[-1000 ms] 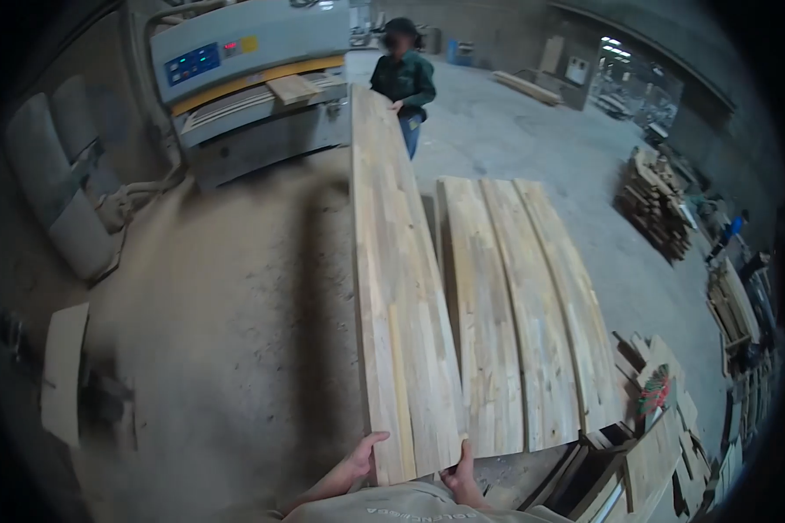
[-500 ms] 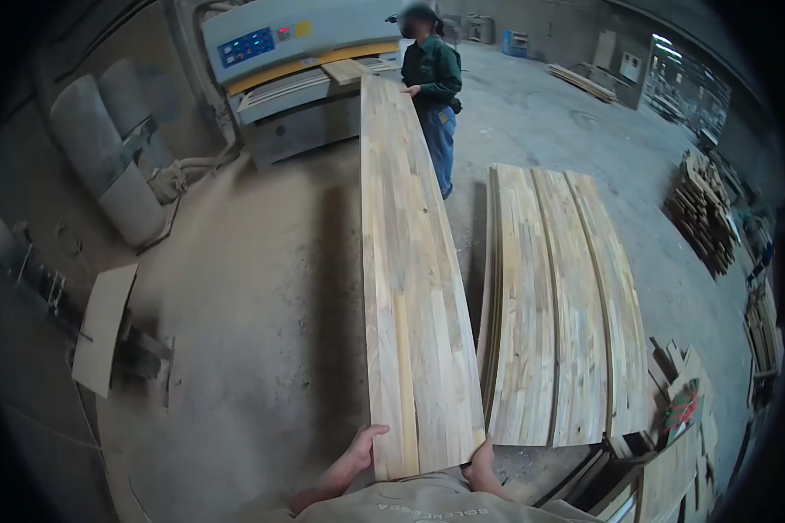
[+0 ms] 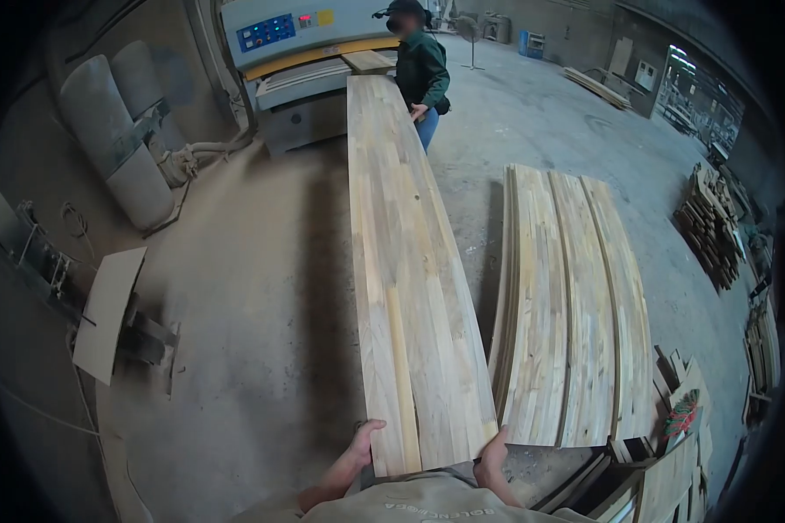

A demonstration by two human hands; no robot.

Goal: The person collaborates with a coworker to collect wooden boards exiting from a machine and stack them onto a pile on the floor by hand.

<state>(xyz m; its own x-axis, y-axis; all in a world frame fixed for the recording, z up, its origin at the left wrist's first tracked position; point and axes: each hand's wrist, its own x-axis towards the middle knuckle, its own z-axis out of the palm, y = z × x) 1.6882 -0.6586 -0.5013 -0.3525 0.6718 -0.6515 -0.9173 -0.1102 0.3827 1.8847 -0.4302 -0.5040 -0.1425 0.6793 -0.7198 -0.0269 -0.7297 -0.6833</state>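
Pale striped-wood long board point(image 3: 414, 279) swings toward the blue-grey metal machine point(image 3: 349, 23), widening its gap from the yellowish wooden stack point(image 3: 590, 322); left hand point(image 3: 362, 444) and right hand point(image 3: 493, 459) clasp its near corners, lower fingers hidden.

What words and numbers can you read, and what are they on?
"BOLENC...": upside down, on the wearer's shirt; its ending is too blurred to read surely.
Red display on the industrial machine: too small to read.
Blue control panel: markings too small to read.
Yellow label: too blurred to read.
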